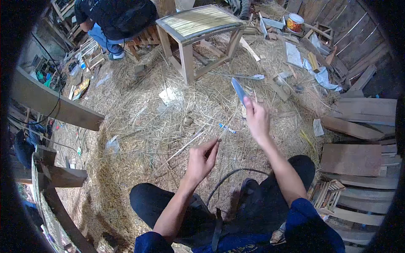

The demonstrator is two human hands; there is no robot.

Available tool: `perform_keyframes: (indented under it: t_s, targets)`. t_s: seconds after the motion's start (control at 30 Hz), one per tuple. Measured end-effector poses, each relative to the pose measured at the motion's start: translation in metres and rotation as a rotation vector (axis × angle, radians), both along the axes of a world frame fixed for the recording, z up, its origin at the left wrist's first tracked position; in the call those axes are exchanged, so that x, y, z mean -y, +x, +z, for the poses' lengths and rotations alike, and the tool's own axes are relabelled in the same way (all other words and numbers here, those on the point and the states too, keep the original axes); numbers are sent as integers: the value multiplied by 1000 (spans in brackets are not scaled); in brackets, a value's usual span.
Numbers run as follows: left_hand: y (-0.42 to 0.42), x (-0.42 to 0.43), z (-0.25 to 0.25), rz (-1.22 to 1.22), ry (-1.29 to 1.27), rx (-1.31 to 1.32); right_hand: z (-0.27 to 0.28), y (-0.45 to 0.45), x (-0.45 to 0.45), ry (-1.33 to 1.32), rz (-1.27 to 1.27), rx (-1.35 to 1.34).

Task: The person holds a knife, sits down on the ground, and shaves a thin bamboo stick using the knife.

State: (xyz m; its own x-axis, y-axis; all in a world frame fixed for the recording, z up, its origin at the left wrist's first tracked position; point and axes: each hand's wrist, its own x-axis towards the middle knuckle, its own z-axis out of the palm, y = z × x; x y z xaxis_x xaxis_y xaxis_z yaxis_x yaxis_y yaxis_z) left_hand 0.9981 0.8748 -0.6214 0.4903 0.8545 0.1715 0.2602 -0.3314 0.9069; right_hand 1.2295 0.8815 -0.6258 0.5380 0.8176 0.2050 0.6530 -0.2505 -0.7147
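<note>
My right hand (258, 120) is closed around the handle of a knife (238, 90), its broad blade pointing up and to the left. My fingers hide the handle. Lower and to the left, my left hand (202, 159) pinches what looks like a thin pale strip (227, 127) between thumb and fingertips. The strip slants up toward the right and blends into the straw behind it. A gap separates the knife from my left hand. On the straw beyond my left hand lies a thin stick (185, 146).
A wooden stool with a slatted top (202, 21) stands ahead. Behind it to the left, a person in dark clothes (116, 19) bends down. Wooden boards (352, 160) lie at right, near a paint bucket (294, 22). A timber beam (57, 101) juts in from the left. Straw covers the floor.
</note>
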Motion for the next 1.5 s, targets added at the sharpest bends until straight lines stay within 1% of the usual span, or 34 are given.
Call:
perform_keyframes:
  t_s: [0.03, 0.1, 0.13, 0.17, 0.23, 0.27, 0.37, 0.4, 0.47, 0.53, 0.57, 0.63, 0.67, 0.77, 0.8, 0.9, 0.93, 1.03, 1.07, 1.17, 1.2, 1.3, 1.33, 1.4, 1.43, 1.47, 1.5]
  targets:
    - [-1, 0, 1, 11, -43, -16, 0, 1, 0, -12, 1, 24]
    - [-1, -2, 5, -8, -39, -51, -4, 3, 1, -41, 1, 63]
    - [-1, -2, 8, -20, -41, -72, 0, 5, 0, -1, -19, -53]
    - [-2, 0, 8, -32, -45, -91, -3, 11, -3, 31, -36, -53]
    - [-1, 2, 5, -26, 19, -47, 4, 20, -9, 97, -68, -47]
    - [1, 2, 4, -23, 54, -21, 5, 13, -4, 81, -37, -81]
    - [-2, -5, -4, 13, 19, -17, -9, -15, 4, 111, 84, 48]
    - [-1, -5, -13, 26, -28, 38, 4, -14, 4, -87, 60, -38]
    - [-1, -3, -6, -10, 33, 4, 2, 14, -6, 51, -38, -45]
    - [0, -1, 4, -34, 97, -5, -1, 14, 0, 55, -12, -33]
    - [1, -1, 5, -18, 61, -21, -3, 14, 3, 57, 1, -27]
    - [-1, -3, 4, 20, -5, -60, -11, -17, 10, -27, 119, 44]
    - [-1, -4, 5, 19, 3, -52, -8, -24, 8, 114, 138, 130]
    - [0, -3, 9, 4, 11, -33, -5, 9, -4, -1, 5, -58]
    - [2, -1, 5, -6, 105, 21, -6, 9, -3, 21, 4, -43]
    - [0, 3, 10, 8, -60, -19, -9, 3, 2, 94, 8, 11]
    - [-2, -2, 8, 8, -81, -104, -8, -12, 10, -15, 91, 8]
    - [-4, -7, 5, 32, -110, -76, -10, -25, 11, 66, 218, 158]
    - [-3, -7, 3, 24, -145, -108, -17, -12, 6, -32, 177, 238]
    - [1, -5, -1, 1, 128, 17, 4, 14, -7, 68, -3, 33]
    - [1, -5, 0, -3, 75, -15, 5, 14, -7, 144, -32, 183]
    - [0, -6, 1, 10, 44, -57, -14, -3, 5, -65, 66, 71]
    - [-1, -7, -1, 30, 1, -55, -7, -24, 13, 10, 115, 103]
    - [-2, -8, -5, 64, -86, -54, -12, -30, 11, 51, 227, 211]
    - [0, -9, -4, 63, -72, -56, -13, -31, 12, 69, 278, 262]
    - [1, -9, -1, 61, -61, -61, -10, -23, 8, -13, 253, 179]
    - [1, -8, 3, 61, -49, -65, -7, -16, 3, 10, 158, 118]
